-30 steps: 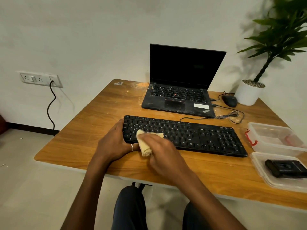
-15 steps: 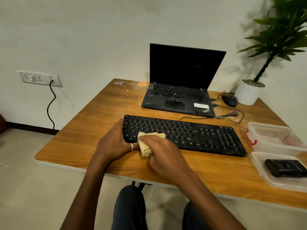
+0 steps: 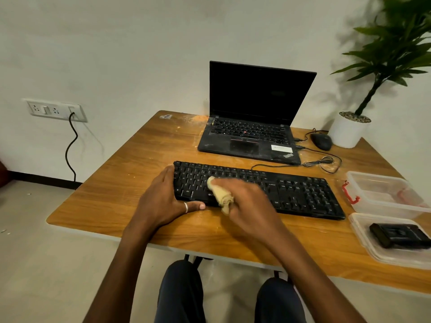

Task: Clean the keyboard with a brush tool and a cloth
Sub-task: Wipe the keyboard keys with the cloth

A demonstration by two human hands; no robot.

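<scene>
The bunched cloth [image 3: 220,194] is held pinched in the right hand [image 3: 251,201] on the left-centre keys of the keyboard [image 3: 291,192], whose left end is steadied by the flat left hand [image 3: 161,201], so the remaining keys are judged to lie rightward along its long axis.

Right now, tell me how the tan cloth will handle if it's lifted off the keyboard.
Probably floppy: the cloth is bunched and creased where the right hand grips it. Likely light, since a small wad fits in one hand. Unlikely to slip; it looks soft and matte.
</scene>
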